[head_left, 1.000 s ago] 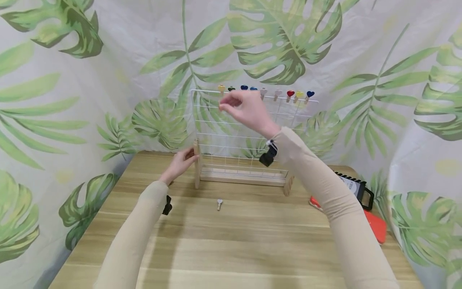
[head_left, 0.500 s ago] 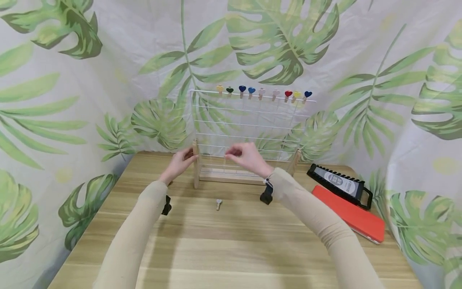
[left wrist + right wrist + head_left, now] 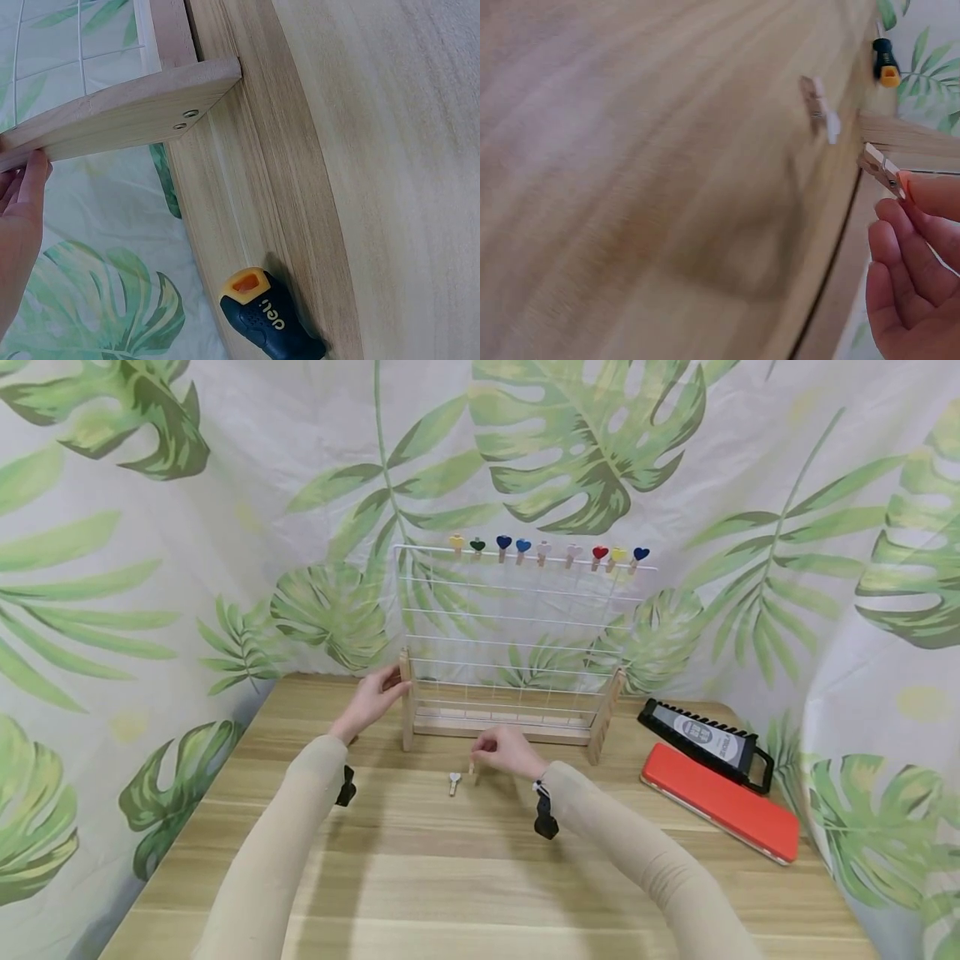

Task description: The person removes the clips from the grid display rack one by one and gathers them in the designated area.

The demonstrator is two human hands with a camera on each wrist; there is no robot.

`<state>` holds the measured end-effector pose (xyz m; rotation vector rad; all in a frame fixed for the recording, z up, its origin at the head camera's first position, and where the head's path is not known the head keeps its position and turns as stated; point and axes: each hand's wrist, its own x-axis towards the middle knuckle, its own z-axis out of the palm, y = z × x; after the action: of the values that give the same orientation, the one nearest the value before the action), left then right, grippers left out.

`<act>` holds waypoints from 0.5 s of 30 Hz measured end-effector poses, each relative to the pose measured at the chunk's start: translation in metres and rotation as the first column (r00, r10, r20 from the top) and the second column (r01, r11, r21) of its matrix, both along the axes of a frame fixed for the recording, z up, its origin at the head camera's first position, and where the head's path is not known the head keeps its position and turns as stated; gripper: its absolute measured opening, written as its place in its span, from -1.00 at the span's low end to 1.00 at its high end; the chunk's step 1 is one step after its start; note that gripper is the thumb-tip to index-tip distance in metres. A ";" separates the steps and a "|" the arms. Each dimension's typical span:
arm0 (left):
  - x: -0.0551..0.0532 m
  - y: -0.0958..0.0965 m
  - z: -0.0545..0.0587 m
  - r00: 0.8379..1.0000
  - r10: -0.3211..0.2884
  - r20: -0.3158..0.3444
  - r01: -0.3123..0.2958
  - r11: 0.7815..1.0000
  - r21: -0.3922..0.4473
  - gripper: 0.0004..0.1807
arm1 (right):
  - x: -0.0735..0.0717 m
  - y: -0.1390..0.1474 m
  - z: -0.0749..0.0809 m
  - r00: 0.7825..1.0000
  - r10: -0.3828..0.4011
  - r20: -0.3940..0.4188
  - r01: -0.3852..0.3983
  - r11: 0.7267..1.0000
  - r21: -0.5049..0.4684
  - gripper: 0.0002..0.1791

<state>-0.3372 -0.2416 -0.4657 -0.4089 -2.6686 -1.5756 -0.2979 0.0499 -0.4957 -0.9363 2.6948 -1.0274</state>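
Note:
At the rack's left end, my left hand (image 3: pixel 372 696) grips the wooden side post (image 3: pixel 408 714) of a white wire grid rack (image 3: pixel 517 621). Its fingers (image 3: pixel 34 180) show against the wood in the left wrist view. Low in front of the rack, my right hand (image 3: pixel 510 752) pinches a small wooden clothespin (image 3: pixel 882 166) by its orange end, which the fingertips mostly cover. Another clothespin (image 3: pixel 454 783), topped by a whitish heart, lies on the table just left of it. Several heart-topped clothespins (image 3: pixel 522 548) in different colours are clipped along the rack's top wire.
On the right of the table lie a red case (image 3: pixel 720 802) and a black toothed holder (image 3: pixel 705 742) with a handle. A black-and-yellow deli tool handle (image 3: pixel 274 315) lies beyond the rack's left end. Leaf-patterned cloth (image 3: pixel 247 527) hangs behind the table.
My right hand has come down from near the rack's top wire to just above the table, beside the loose clothespin. My left hand stays on the side post.

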 end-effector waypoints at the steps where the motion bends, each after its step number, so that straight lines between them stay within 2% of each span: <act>1: 0.000 0.000 0.000 1.000 0.001 0.006 -0.001 1.000 0.005 -0.35 | 0.000 0.000 -0.005 1.000 -0.008 0.020 0.008 1.000 0.009 -0.93; 4: -0.002 0.000 -0.001 1.000 0.001 0.003 -0.001 1.000 -0.003 -0.35 | 0.000 0.001 -0.016 0.998 -0.028 0.056 0.027 0.999 0.030 -0.93; 7: -0.003 -0.001 -0.001 1.000 0.004 -0.001 -0.004 1.000 -0.003 -0.35 | -0.002 0.001 -0.025 0.998 -0.036 0.057 0.033 0.998 0.049 -0.92; 12: -0.003 -0.001 0.000 1.000 0.011 0.016 -0.011 1.000 0.001 -0.35 | 0.000 0.001 -0.031 0.998 -0.029 0.055 0.026 0.998 0.051 -0.90; 15: 0.003 0.002 0.007 0.999 0.007 0.035 -0.008 1.000 0.003 -0.36 | 0.001 0.000 -0.033 0.997 -0.040 0.068 0.035 0.997 0.069 -0.89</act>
<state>-0.3343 -0.2395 -0.4590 -0.3741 -2.6894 -1.6003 -0.2971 0.0494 -0.5286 -0.8259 2.6819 -0.9506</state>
